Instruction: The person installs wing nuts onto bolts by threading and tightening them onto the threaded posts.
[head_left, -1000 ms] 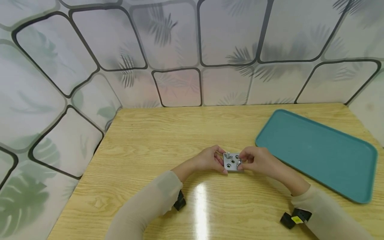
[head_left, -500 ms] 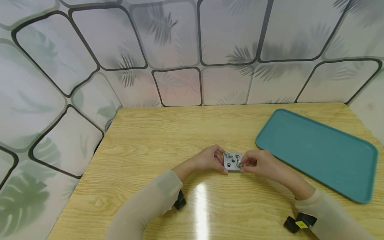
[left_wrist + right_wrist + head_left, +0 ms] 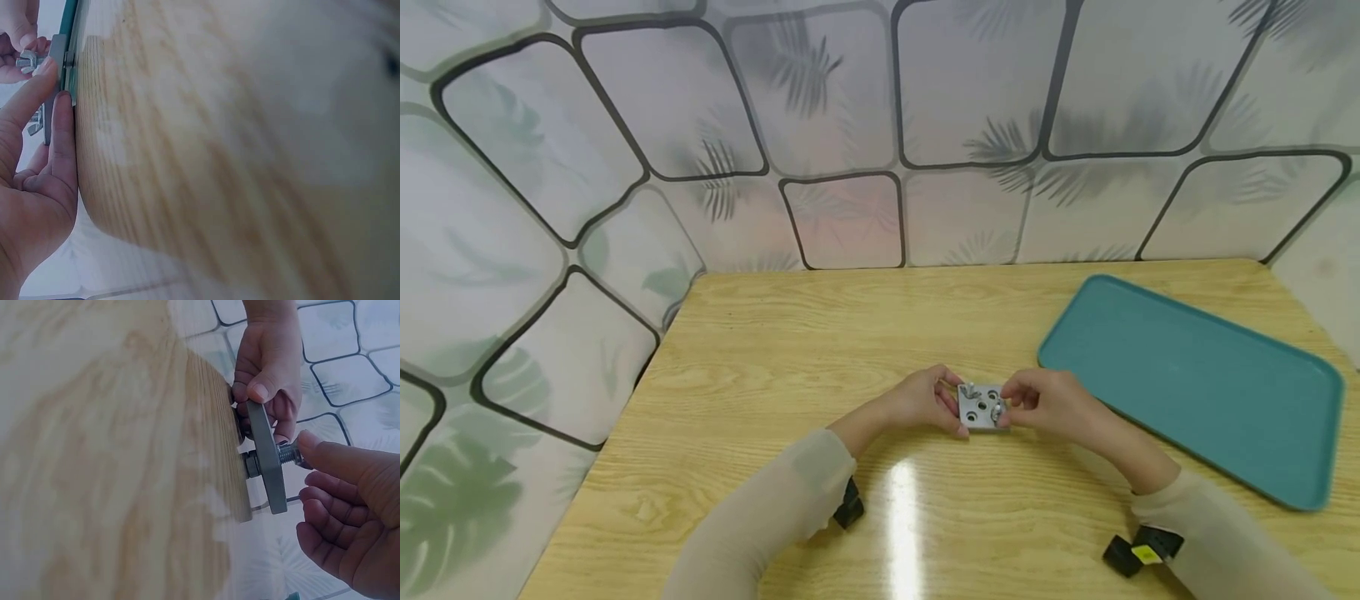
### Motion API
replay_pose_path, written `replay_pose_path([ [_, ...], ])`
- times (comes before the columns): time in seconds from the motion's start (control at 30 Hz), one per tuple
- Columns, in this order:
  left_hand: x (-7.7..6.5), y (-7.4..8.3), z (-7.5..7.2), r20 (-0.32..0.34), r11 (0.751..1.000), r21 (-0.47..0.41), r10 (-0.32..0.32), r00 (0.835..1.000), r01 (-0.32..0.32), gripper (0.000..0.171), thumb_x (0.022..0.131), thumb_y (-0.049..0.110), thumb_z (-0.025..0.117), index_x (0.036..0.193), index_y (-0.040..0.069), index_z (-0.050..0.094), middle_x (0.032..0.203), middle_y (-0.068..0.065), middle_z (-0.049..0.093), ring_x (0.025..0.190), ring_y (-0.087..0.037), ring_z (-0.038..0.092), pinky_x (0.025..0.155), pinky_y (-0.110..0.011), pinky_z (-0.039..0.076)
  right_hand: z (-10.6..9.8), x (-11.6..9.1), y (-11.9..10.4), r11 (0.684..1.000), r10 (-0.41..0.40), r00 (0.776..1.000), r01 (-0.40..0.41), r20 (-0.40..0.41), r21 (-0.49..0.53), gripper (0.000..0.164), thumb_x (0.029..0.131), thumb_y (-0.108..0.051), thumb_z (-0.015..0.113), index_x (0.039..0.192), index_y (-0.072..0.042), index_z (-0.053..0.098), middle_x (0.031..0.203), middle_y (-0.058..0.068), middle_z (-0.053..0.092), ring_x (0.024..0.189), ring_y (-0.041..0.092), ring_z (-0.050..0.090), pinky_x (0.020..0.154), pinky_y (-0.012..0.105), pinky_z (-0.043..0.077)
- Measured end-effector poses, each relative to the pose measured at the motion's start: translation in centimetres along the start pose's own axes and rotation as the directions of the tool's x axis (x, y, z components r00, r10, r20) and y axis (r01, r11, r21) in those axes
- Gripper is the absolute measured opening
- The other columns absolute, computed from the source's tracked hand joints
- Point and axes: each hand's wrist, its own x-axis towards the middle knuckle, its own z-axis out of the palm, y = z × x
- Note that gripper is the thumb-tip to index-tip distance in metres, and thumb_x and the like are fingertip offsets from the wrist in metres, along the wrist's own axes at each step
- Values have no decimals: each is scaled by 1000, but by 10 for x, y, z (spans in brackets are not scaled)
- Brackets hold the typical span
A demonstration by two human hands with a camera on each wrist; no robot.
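A square grey metal plate (image 3: 982,407) with several holes is held just over the wooden table. My left hand (image 3: 921,402) grips its left edge, thumb on one face and fingers beneath, as the left wrist view shows. Two bolts with wing nuts stand up from the plate. At the plate's right side, my right hand (image 3: 1043,402) pinches the nearer wing nut (image 3: 28,61), partly covered by the thumb in the right wrist view. That bolt's hexagonal head (image 3: 251,464) shows under the plate. Beside my left fingers sits the other wing nut (image 3: 35,122).
A teal tray (image 3: 1187,383) lies at an angle on the right of the wooden table (image 3: 790,350). Behind the table rises a leaf-patterned wall covering (image 3: 850,100). Black wrist cameras hang under both sleeves.
My right hand drew slightly right off the wing nut's near side half a second ago, then came back left onto it. The left hand and plate stay almost still.
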Motion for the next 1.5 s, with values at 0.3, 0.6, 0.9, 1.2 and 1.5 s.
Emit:
replay_pose_path([
  [0.3,1,-1,0,-3,1000,15,1,1000,-1,66,67,7,85,122,4,48,86,-3,65,76,-12,61,70,-22,49,1,3,-2,998,59,997,-59,54,4,24,73,-21,80,89,-9,67,73,-8,60,61,1,50,54,22,44],
  [0.6,1,-1,0,-2,1000,17,2,1000,-2,67,67,6,85,123,3,48,86,-4,65,77,-13,61,70,-22,49,-1,-4,-2,998,47,995,-50,93,29,17,75,-17,79,82,-12,65,68,-10,58,57,-2,46,51,22,42],
  [0.9,1,0,0,-3,1000,22,4,1000,-4,69,67,6,85,124,2,47,86,-4,65,77,-12,61,70,-22,49,-3,-4,-3,996,51,993,-59,108,68,11,79,-11,76,84,-10,66,72,-8,61,62,-1,52,53,22,46],
  [1.2,1,-1,-1,1,1000,17,5,1000,-5,69,67,6,85,124,2,47,86,-4,66,77,-13,61,71,-23,49,0,0,1,1000,13,999,-13,30,1,24,73,-17,81,90,-7,67,74,-6,62,64,0,53,56,22,47],
  [1.5,1,-1,-1,5,1000,26,5,1000,-5,68,67,9,85,123,4,47,87,-3,66,78,-12,62,72,-22,49,2,6,0,1000,11,999,-11,46,-11,27,72,-18,81,90,-6,67,76,-3,63,64,2,53,56,23,46],
])
